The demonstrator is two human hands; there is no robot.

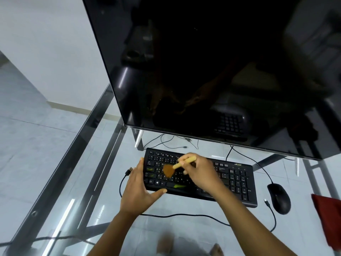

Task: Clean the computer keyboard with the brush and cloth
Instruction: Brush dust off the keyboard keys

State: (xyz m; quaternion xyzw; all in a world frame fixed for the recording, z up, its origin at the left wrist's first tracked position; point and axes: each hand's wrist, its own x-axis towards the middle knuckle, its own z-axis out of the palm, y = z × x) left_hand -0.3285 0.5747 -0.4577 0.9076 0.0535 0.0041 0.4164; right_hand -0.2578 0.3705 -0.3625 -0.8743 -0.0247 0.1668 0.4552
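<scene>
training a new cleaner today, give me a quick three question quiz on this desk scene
1. True or false: the right hand holds the wooden-handled brush with brown bristles over the black computer keyboard.
2. Multiple choice: where does the dark red cloth lie? A) on the keyboard B) at the right edge of the glass table, beyond the black computer mouse C) in the left hand
3. Fill in: the left hand steadies the keyboard at its ___ end.

Key: 1 true; 2 B; 3 left
</scene>
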